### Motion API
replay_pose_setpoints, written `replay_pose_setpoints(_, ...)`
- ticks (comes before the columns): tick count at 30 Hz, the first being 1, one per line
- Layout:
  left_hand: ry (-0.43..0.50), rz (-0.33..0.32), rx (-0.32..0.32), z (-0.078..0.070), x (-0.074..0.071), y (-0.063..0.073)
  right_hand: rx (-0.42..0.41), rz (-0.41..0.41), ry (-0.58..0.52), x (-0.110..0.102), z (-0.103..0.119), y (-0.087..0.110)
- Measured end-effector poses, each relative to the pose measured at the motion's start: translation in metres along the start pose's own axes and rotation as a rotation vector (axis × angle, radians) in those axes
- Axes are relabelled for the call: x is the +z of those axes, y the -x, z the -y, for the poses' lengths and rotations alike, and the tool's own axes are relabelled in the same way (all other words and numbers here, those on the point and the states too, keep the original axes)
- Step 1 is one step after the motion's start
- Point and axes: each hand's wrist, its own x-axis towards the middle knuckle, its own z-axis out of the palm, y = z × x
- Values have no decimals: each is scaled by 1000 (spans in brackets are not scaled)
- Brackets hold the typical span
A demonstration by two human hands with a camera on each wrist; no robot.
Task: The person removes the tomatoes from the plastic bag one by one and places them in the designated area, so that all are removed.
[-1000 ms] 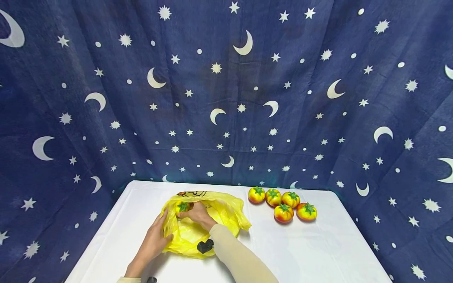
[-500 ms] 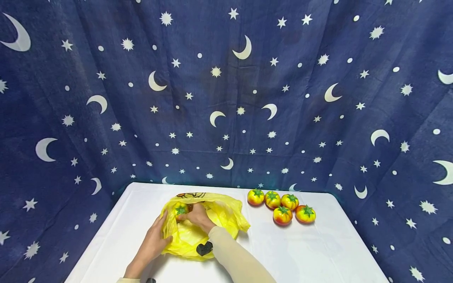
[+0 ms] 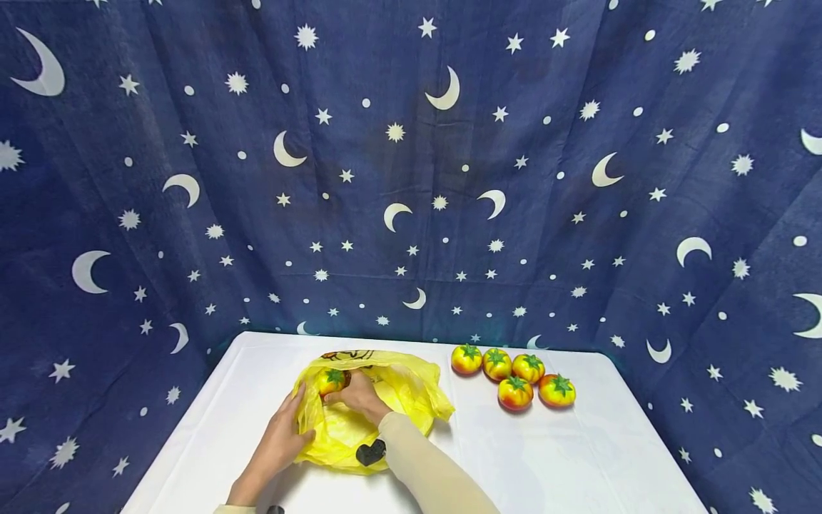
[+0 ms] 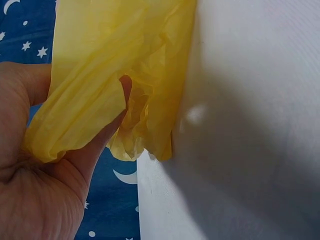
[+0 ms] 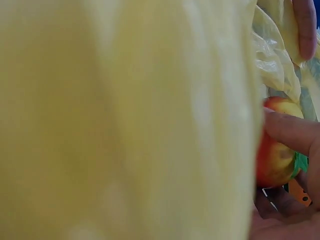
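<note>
A yellow plastic bag [image 3: 349, 428] lies on the white table with its mouth open, and its crumpled film fills much of the left wrist view. My left hand [image 3: 279, 435] holds the bag's left side, the film [image 4: 85, 110] lying between thumb and fingers. Inside the bag, my right hand [image 3: 359, 394] holds a red and yellow tomato [image 3: 331, 384] with green leaves near the left wall. In the right wrist view the thumb lies across this tomato [image 5: 275, 160] and fingers curl beneath it. Blurred yellow film hides most of that view.
Several similar tomatoes [image 3: 516, 392] sit grouped at the table's back right, apart from the bag. The white cloth of the table [image 3: 565, 457] extends to the right. Behind hangs a blue curtain [image 3: 411, 178] with moons and stars.
The tomato has turned slightly inside the bag, and more of its yellow side shows. My left hand stays on the bag's side. The head view has shifted a little.
</note>
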Motion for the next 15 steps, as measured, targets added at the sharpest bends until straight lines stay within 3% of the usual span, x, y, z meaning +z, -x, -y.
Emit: replay_pose_setpoints(15, -14, -47, 13, 0, 0, 3, -3, -16, -2, -9, 4, 7)
